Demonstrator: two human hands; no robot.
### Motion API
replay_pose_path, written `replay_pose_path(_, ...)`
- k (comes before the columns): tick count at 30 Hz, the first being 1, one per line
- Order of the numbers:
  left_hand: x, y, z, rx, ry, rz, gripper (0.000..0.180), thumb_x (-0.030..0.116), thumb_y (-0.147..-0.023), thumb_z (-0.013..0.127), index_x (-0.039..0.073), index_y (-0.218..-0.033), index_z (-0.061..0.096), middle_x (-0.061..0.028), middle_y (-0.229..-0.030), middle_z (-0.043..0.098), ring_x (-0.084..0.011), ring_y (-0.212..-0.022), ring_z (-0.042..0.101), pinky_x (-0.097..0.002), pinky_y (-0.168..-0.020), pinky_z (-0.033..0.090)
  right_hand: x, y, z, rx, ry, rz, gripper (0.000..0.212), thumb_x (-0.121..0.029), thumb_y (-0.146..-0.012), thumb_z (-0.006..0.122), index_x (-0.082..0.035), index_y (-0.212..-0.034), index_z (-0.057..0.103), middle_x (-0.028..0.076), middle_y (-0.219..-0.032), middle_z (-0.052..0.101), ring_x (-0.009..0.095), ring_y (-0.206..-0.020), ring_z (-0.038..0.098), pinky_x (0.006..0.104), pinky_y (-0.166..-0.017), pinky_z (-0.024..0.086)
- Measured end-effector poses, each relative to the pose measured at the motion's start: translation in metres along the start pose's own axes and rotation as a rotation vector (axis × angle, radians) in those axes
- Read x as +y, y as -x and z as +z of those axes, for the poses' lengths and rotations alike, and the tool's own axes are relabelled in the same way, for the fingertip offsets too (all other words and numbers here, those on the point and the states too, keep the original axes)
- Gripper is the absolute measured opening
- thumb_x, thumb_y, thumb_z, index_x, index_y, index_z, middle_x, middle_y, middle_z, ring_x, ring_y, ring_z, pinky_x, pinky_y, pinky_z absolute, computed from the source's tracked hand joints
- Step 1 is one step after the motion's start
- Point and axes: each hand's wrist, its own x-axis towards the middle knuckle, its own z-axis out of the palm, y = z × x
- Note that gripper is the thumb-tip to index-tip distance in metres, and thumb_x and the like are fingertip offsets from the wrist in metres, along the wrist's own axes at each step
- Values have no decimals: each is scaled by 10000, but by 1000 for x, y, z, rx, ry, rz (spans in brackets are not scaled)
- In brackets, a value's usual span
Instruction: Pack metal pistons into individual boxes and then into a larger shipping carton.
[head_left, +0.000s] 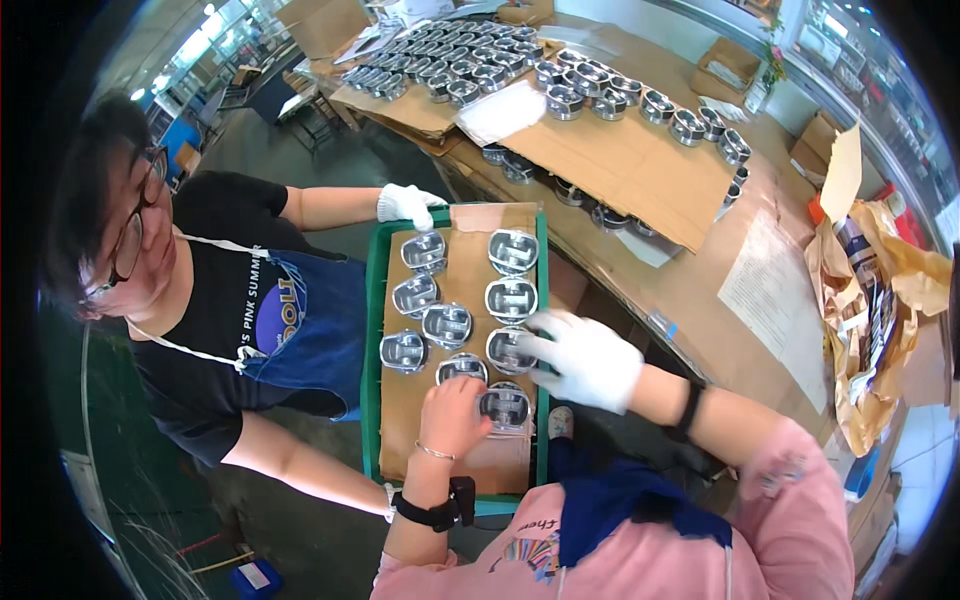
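Observation:
Metal engine pistons [425, 250] sit in two loose groups on brown cardboard [465, 230] in a green crate [373, 400]. My left hand [452, 418], bare, with a bracelet and a black wrist strap, has its fingers curled at the left side of the nearest piston [504, 408]. Another piston [460, 368] is partly hidden just beyond those fingers. My right hand [592, 362], in a white glove, closes its fingertips on the right side of a piston [506, 350] in the right-hand row.
To the left, a co-worker in a blue apron [310, 330] rests a gloved hand [408, 204] at the crate's far edge. Many pistons [440, 65] stand on the far table, some on a cardboard sheet [630, 165]. A torn paper bag [870, 310] stands at right.

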Motion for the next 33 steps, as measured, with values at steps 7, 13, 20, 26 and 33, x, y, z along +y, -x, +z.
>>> replay_pose_path(7, -3, 0, 18, 22, -162, -263, 431, 361, -586, 773, 94, -845, 553, -55, -812, 602, -243, -799, 567, -386, -741, 357, 15, -55, 102, -400, 118, 342, 194, -88, -760, 515, -29, -937, 567, 207, -852, 601, 357, -761, 621, 426, -659, 515)
replay_pose_path(13, -1, 2, 20, 61, -136, -195, 456, 457, -527, 771, 102, -761, 608, -53, -813, 604, -236, -808, 550, -383, -748, 342, 12, -49, 70, -305, 97, 345, 221, -190, -728, 547, -23, -862, 602, 195, -810, 598, 335, -737, 619, 413, -652, 509)
replay_pose_path(20, 9, 8, 18, 134, -113, -223, 457, 444, -532, 768, 105, -799, 617, -48, -836, 583, -240, -870, 515, -389, -775, 333, 79, -59, -57, 58, -3, 428, 322, -418, -667, 625, -183, -877, 689, 92, -878, 610, 278, -837, 605, 356, -740, 507)
replay_pose_path(26, 2, 20, -5, 245, -86, -302, 291, 235, -635, 726, 116, -866, 595, -53, -916, 552, -255, -963, 494, -396, -796, 368, 249, -83, -98, 15, 360, 845, 382, -371, -640, 678, -48, -845, 660, 157, -881, 656, 289, -846, 639, 361, -749, 507)
replay_pose_path(33, -27, 21, -45, 149, -128, -347, 387, 121, -602, 726, 111, -961, 584, -71, -1059, 528, -276, -1062, 472, -407, -907, 365, 291, -66, -77, 44, 579, 492, 322, -227, -791, 561, -53, -1061, 580, 205, -1116, 554, 332, -963, 574, 404, -807, 471)
